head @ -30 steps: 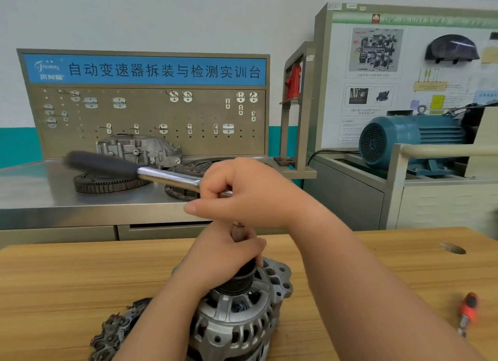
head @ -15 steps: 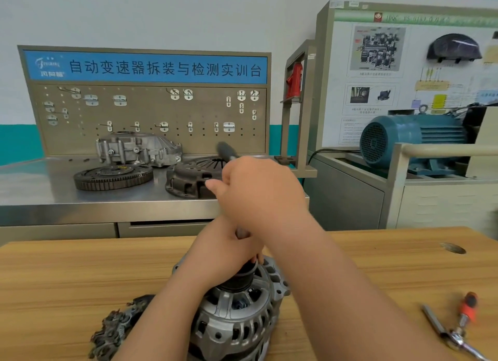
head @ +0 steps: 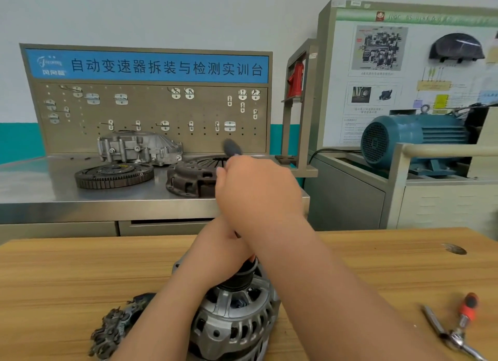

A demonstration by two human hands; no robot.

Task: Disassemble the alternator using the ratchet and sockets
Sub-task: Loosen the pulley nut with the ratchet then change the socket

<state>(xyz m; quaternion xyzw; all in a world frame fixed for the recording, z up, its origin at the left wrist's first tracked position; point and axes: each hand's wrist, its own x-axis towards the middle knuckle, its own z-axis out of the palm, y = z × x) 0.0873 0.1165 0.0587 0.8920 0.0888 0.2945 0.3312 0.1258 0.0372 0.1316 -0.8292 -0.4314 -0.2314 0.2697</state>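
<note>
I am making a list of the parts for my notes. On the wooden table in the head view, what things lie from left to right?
Dark removed part → alternator → orange-handled tool with metal bits.

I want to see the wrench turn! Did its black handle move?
Yes. The ratchet handle swung right: it pointed left over the toothed ring before, now it points away, at the pegboard.

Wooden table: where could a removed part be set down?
Bare wood spans left of the alternator, behind the dark part. Bare wood also runs right of the arms up to the hole. The near right corner is crowded with tools.
</note>
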